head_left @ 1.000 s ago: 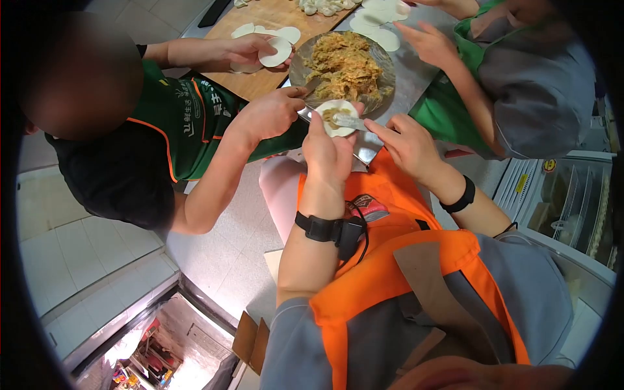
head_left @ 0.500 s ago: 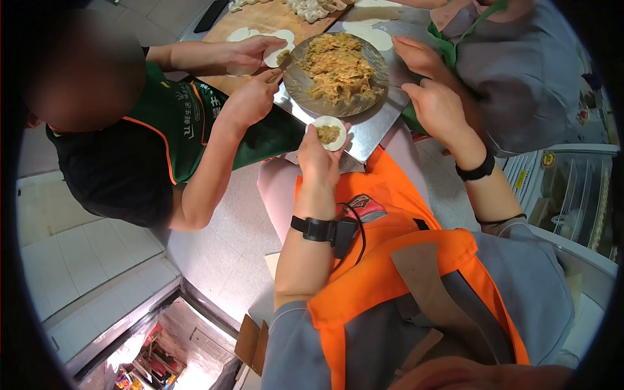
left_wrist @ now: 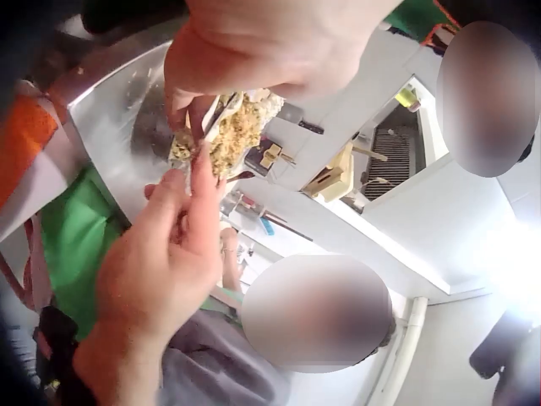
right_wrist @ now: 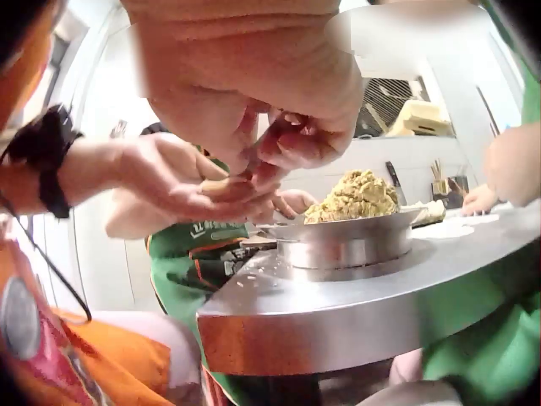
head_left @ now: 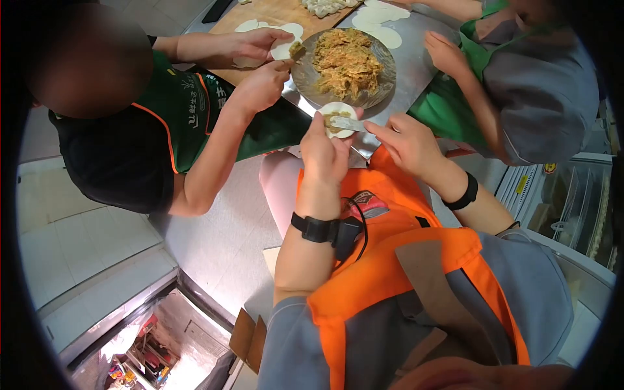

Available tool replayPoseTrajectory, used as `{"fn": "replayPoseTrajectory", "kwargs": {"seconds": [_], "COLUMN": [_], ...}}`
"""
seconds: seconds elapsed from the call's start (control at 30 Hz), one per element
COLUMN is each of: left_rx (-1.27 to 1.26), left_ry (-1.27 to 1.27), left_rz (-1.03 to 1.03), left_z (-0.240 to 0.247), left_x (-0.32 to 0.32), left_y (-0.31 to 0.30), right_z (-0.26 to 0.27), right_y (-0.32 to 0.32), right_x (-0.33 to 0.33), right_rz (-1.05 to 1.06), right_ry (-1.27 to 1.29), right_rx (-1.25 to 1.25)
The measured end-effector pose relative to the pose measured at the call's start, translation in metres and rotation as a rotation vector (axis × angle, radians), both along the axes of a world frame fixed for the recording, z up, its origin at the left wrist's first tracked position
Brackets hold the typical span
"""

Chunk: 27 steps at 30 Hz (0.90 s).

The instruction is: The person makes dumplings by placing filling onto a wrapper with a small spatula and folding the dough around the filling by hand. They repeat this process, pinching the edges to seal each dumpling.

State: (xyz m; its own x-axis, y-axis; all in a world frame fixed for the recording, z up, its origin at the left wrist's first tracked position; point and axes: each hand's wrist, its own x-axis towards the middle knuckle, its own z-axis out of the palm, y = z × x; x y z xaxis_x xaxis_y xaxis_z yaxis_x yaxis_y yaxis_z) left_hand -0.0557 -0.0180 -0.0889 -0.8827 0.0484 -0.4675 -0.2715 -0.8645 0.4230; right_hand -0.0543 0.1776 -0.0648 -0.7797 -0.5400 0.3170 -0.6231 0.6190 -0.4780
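My left hand (head_left: 323,153) holds a round white dumpling wrapper (head_left: 337,133) in front of the bowl, thumb on its near edge. Filling (head_left: 333,122) lies in the wrapper's middle. With my right hand (head_left: 411,148) I pinch a flat filling spatula (head_left: 351,124), its blade flat over the filling. In the right wrist view my left hand (right_wrist: 182,182) lies palm up under the right fingers, which hide most of the wrapper. The metal bowl (head_left: 390,75), heaped with yellowish-brown filling (head_left: 348,58), stands just beyond both hands.
At left, a person in a green apron (head_left: 205,123) holds a wrapper (head_left: 285,49) and brings filling to it. Another person's hand (head_left: 447,55) rests at the right edge. Wrappers (head_left: 383,29) lie on the steel table (head_left: 416,71); folded dumplings (head_left: 322,6) sit on a wooden board (head_left: 263,13).
My right hand went out to the bowl's right side and has come back with the spatula to the wrapper. The left neighbour's hand moved from the bowl to their own wrapper.
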Motion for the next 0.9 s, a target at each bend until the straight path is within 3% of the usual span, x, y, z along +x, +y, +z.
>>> {"fn": "replayPoseTrajectory", "kwargs": {"seconds": [0.07, 0.13, 0.17, 0.3, 0.37, 0.53, 0.67, 0.77, 0.9], "left_rx": [-0.011, -0.073, -0.018, -0.077, -0.231, -0.553, -0.718, -0.93, -0.848], "left_ry": [-0.012, 0.003, 0.025, 0.057, 0.131, 0.36, 0.457, 0.501, 0.417], "left_rz": [0.066, 0.082, 0.01, -0.098, -0.114, -0.305, -0.252, -0.133, -0.101], "left_z": [0.006, 0.011, 0.016, 0.023, 0.025, 0.03, 0.042, 0.056, 0.064], "left_x": [0.002, 0.004, 0.008, 0.019, 0.023, 0.037, 0.044, 0.056, 0.061], "left_y": [-0.007, -0.012, -0.007, 0.014, 0.021, 0.023, 0.026, 0.034, 0.032], "right_z": [0.007, 0.007, 0.007, 0.023, 0.027, 0.031, 0.033, 0.043, 0.055], "right_y": [0.002, 0.001, 0.003, -0.012, -0.009, -0.011, -0.013, -0.014, -0.008], "right_x": [0.004, 0.0, -0.001, -0.008, -0.013, -0.016, -0.011, -0.004, -0.005], "right_rz": [-0.009, 0.013, 0.02, 0.088, 0.146, 0.041, -0.031, -0.031, 0.061], "right_ry": [0.048, -0.029, -0.069, -0.017, -0.082, -0.357, -0.521, -0.736, -0.886], "right_rx": [0.068, -0.132, -0.229, -0.223, -0.217, -0.489, -0.563, -0.772, -0.89]}}
